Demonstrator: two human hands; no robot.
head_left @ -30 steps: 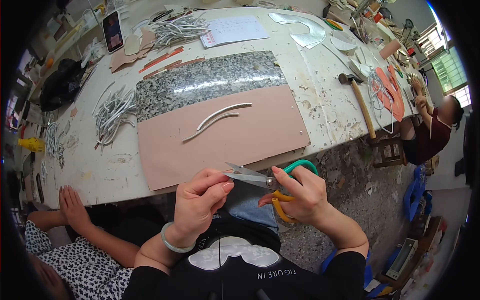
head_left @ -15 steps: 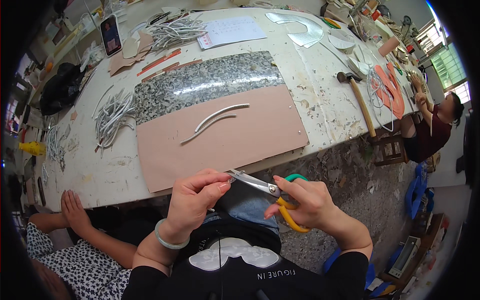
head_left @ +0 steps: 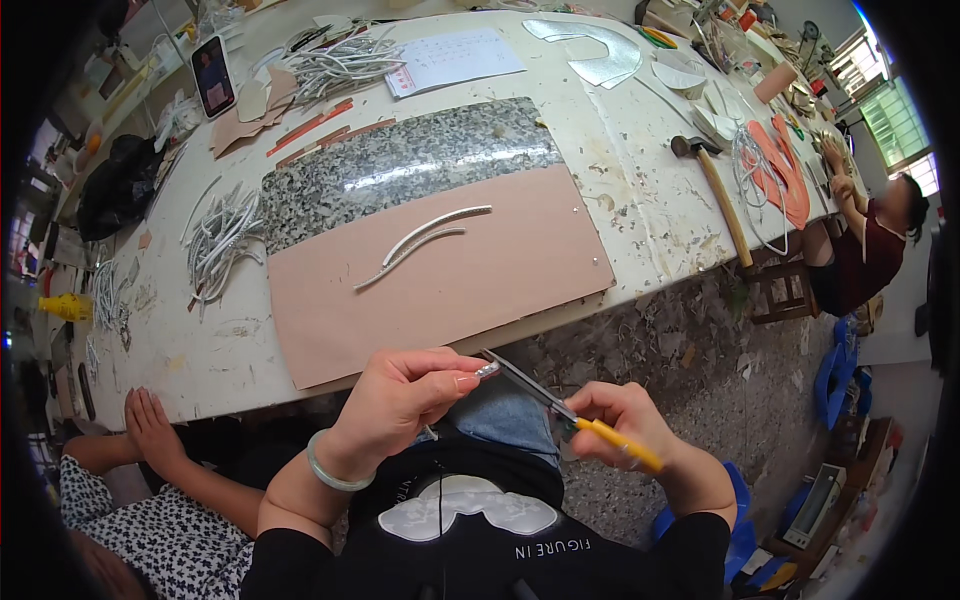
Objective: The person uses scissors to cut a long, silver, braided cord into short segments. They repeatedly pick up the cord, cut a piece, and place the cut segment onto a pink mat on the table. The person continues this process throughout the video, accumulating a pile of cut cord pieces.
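Note:
Pinched between the thumb and fingers of my left hand (head_left: 405, 395) is a silver strip (head_left: 487, 370), its tip sticking out past the fingertips. A pale end of it hangs below the palm; the stretch between is hidden. My right hand (head_left: 625, 425) grips scissors (head_left: 535, 388) with yellow handles, turned edge-on. Their blades point up and left, the tips just beyond the strip's end. Beyond my hands, two curved silver strips (head_left: 430, 230) lie side by side on a pinkish-brown sheet (head_left: 450, 290).
The sheet covers part of a speckled stone slab (head_left: 400, 160). Bundles of silver strips (head_left: 225, 245) lie left and at the back. A hammer (head_left: 715, 190) and coral pieces (head_left: 775, 175) are right. One person's hand (head_left: 155, 435) rests at the left edge; another person (head_left: 870, 245) sits far right.
The scissors have turned edge-on, and their blades have moved right, off the strip's end. More of the strip's silver tip shows past my left fingertips.

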